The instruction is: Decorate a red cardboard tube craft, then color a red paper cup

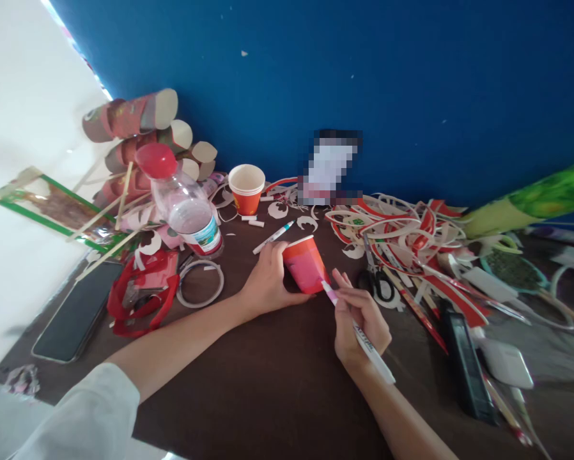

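My left hand grips an orange paper cup that lies tilted on its side on the dark brown table. My right hand holds a white marker with a pink tip, and the tip touches the cup's lower side near its base. Both forearms reach in from the bottom of the view. A second marker lies on the table just behind my left hand.
A plastic bottle with a red cap, an upright orange cup, stacked cup rolls, scissors, a heap of red and white paper strips, a phone and a red bag crowd the table.
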Demonstrator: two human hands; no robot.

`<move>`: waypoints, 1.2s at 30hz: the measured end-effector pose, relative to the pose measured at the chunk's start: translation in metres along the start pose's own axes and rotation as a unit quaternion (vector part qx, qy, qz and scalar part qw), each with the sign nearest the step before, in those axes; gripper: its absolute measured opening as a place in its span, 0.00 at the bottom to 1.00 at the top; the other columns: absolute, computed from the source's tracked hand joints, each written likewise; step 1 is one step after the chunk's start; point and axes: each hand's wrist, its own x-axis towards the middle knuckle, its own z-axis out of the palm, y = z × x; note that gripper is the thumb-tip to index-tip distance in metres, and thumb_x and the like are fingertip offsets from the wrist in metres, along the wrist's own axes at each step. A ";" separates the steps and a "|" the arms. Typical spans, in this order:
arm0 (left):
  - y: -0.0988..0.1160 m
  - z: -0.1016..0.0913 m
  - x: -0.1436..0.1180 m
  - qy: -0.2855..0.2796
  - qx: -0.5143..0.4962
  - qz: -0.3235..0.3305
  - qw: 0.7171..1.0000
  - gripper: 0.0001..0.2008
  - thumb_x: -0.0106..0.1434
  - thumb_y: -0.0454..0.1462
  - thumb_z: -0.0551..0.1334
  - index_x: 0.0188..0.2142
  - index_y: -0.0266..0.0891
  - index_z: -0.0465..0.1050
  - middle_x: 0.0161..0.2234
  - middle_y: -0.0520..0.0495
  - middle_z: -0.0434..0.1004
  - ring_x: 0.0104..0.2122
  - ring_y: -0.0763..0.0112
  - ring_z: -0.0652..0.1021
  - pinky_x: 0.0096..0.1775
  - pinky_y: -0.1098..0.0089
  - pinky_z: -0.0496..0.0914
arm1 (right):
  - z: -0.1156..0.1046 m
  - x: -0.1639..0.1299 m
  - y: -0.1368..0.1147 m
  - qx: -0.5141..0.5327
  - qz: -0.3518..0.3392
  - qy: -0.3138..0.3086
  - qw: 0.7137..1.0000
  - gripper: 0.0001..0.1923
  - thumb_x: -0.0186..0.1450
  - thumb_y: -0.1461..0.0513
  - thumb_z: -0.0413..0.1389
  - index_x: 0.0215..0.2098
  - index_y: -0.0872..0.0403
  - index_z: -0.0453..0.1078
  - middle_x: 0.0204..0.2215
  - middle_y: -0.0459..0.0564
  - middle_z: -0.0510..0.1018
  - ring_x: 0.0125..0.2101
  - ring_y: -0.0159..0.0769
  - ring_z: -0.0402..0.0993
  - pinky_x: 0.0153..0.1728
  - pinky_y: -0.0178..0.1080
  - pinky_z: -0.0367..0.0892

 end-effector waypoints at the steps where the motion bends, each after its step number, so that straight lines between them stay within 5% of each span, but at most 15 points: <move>1: 0.000 0.000 0.000 0.000 0.000 0.000 1.000 0.51 0.40 0.48 0.76 0.56 0.37 0.48 0.50 0.36 0.63 0.52 0.44 0.69 0.52 0.44 0.67 | 0.000 0.000 0.000 0.000 -0.002 0.007 1.000 0.09 0.62 0.70 0.54 0.34 0.53 0.72 0.33 0.47 0.78 0.47 0.48 0.78 0.54 0.59 0.69; 14: 0.000 0.001 0.000 -0.002 -0.004 -0.011 1.000 0.51 0.41 0.50 0.75 0.56 0.38 0.47 0.50 0.36 0.63 0.52 0.45 0.69 0.52 0.45 0.66 | 0.000 0.002 -0.002 -0.015 -0.039 -0.016 0.999 0.08 0.62 0.71 0.54 0.32 0.53 0.72 0.30 0.46 0.78 0.46 0.49 0.79 0.54 0.61 0.68; 25: 0.002 0.000 0.000 -0.005 -0.005 -0.023 1.000 0.51 0.41 0.49 0.75 0.57 0.37 0.48 0.50 0.35 0.64 0.52 0.44 0.69 0.52 0.44 0.67 | 0.000 0.007 0.001 0.001 -0.033 0.026 0.999 0.07 0.65 0.66 0.52 0.33 0.53 0.72 0.30 0.46 0.77 0.44 0.47 0.80 0.54 0.60 0.67; 31: 0.003 -0.002 0.001 -0.019 0.000 -0.017 1.000 0.55 0.42 0.47 0.75 0.61 0.39 0.43 0.57 0.31 0.60 0.58 0.40 0.64 0.56 0.41 0.62 | -0.005 0.001 0.011 -0.006 -0.033 0.056 0.998 0.30 0.70 0.48 0.37 0.38 0.54 0.76 0.27 0.52 0.77 0.34 0.45 0.77 0.36 0.50 0.73; 34: 0.001 -0.002 0.001 -0.026 -0.003 -0.005 1.000 0.54 0.44 0.46 0.75 0.62 0.39 0.42 0.57 0.31 0.60 0.59 0.41 0.64 0.57 0.41 0.62 | -0.007 -0.002 0.006 -0.070 0.018 0.033 0.997 0.18 0.69 0.53 0.48 0.39 0.53 0.75 0.23 0.48 0.77 0.29 0.39 0.77 0.32 0.43 0.74; 36: -0.001 -0.002 0.001 -0.030 -0.011 0.004 0.999 0.53 0.45 0.44 0.74 0.62 0.40 0.43 0.57 0.32 0.62 0.59 0.42 0.65 0.57 0.41 0.62 | -0.006 -0.003 0.002 -0.071 0.052 0.040 0.995 0.09 0.66 0.59 0.55 0.40 0.53 0.74 0.30 0.49 0.80 0.28 0.36 0.78 0.31 0.39 0.76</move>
